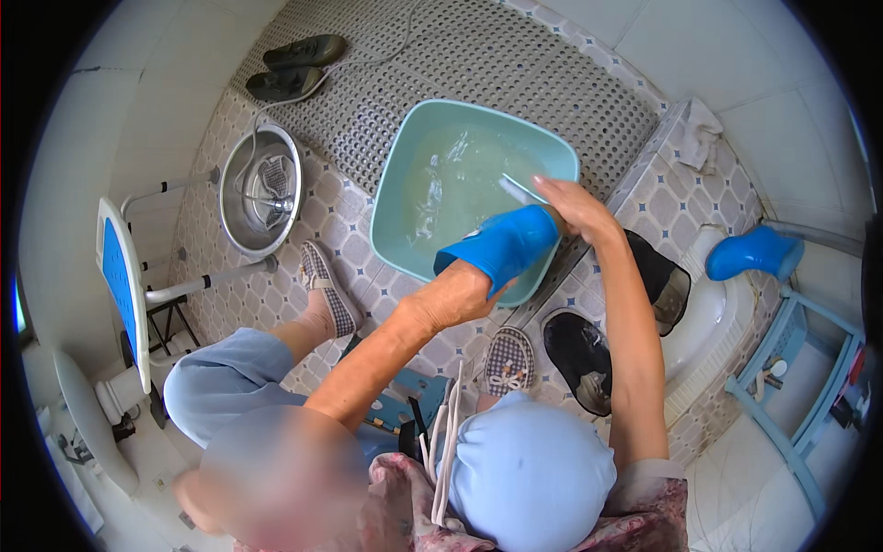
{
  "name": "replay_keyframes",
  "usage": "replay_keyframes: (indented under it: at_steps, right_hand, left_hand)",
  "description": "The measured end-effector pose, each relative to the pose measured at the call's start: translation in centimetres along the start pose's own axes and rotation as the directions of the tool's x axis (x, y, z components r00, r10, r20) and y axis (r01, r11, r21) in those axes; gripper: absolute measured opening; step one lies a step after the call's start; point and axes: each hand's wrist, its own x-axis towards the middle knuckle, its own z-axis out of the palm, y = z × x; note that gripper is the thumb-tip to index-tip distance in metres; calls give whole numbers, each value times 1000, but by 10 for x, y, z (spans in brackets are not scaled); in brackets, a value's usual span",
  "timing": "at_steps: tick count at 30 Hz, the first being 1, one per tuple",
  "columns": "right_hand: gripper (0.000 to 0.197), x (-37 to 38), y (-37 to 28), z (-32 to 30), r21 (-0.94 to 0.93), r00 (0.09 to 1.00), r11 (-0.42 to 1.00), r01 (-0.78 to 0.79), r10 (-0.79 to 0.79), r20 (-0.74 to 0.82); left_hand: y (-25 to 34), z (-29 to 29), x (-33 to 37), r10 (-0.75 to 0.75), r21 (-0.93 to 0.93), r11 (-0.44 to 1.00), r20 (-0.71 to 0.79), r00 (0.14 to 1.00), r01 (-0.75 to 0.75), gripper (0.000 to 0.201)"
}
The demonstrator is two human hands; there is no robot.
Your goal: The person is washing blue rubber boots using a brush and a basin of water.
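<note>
Over the teal basin (384,198), filled with cloudy water, my left hand (467,293) grips a blue rubber shoe (515,241) by its wide opening. Some of its fingers are hidden by the shoe. My right hand (578,210) reaches to the far end of the shoe, fingers closed on a small brush (517,190) with white bristles. Most of the brush's handle is out of sight under that hand. A similar blue rubber shoe (754,253) lies at the right, by the edge of the squat toilet.
Left of the basin stands a steel bowl (230,230) with a shower head (280,204) in it. Dark shoes (308,52) lie on the grey perforated mat (515,55). Black shoes (575,354) stand beside the squat toilet (708,322). A blue-seated chair (120,276) is at left.
</note>
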Motion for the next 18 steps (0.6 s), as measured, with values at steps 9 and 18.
replay_keyframes:
  at_steps: [9,18]
  right_hand:
    - [56,-69,58,13,588,917,718,-373,187,352]
    - [79,-72,42,36,682,778,569,-460,-112,619]
  left_hand:
    - [1,-33,-1,364,148,891,336,869,-430,44]
    - [18,-51,4,397,490,366,687,609,-791,37]
